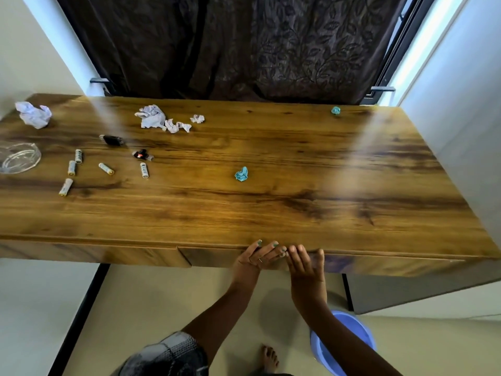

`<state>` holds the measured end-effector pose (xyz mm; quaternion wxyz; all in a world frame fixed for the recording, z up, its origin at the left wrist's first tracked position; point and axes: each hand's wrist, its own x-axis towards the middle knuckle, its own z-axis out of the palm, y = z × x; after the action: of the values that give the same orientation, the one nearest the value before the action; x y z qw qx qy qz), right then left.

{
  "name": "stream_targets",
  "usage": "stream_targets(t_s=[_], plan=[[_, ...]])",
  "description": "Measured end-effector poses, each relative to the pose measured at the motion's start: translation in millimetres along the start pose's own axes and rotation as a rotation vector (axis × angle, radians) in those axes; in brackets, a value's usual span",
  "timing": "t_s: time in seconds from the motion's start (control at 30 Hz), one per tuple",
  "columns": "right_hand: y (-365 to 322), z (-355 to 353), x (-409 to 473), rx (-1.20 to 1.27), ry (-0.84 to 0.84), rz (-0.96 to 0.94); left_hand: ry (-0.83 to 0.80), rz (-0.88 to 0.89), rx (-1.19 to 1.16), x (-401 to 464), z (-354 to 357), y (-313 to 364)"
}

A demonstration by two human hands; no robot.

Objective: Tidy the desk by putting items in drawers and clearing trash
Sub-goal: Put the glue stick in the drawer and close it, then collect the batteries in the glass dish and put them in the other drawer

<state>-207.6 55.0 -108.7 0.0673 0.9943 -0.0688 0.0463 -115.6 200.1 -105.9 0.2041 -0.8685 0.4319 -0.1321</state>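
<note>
A wooden desk [271,213] carries litter and small items. Crumpled white paper lies at the far left [34,114] and at the back middle [151,116], with smaller scraps [177,126] beside it. Two teal paper balls lie at the middle [241,174] and the back right [335,110]. Several batteries [106,168] are scattered at the left, near a dark clip [111,139] and a small black and red object [141,154]. My left hand [257,255] and my right hand [305,263] rest with straight fingers on the drawer front [211,256] at the desk's near edge.
A clear glass dish [19,157] sits at the desk's left edge. A blue plastic bin [343,346] stands on the floor under my right arm. A dark curtain [244,44] hangs behind the desk, with white walls on either side. A bare foot [269,358] shows below.
</note>
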Motion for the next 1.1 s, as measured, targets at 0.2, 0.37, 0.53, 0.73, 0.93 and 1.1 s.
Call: stream_targets(t_s=[0.2,0.37,0.53,0.73,0.93,1.1], plan=[[-11.7,-6.3,-5.3,-0.025,-0.006,0.074,-0.124,-0.113,0.01,-5.1,-10.7,14.6],[-14.6,-14.6,-18.9,0.017,0.061,0.047,0.056,-0.047,-0.236,-22.2,-34.0,12.1],[-31.3,-26.2,-30.6,0.157,0.13,0.021,0.108,-0.046,-0.487,-45.5,-48.7,3.5],[-71.4,-46.4,-2.7,0.323,0.258,-0.103,0.162,-0.297,-0.678,-71.1,-47.7,-29.1],[-112.4,-64.4,34.8,0.37,0.306,-0.239,0.202,-0.551,-0.657,-97.2,-44.9,-74.9],[-150.1,-76.9,57.7,0.408,0.216,-0.3,0.134,-0.731,-0.649,-122.7,-31.0,-105.4]])
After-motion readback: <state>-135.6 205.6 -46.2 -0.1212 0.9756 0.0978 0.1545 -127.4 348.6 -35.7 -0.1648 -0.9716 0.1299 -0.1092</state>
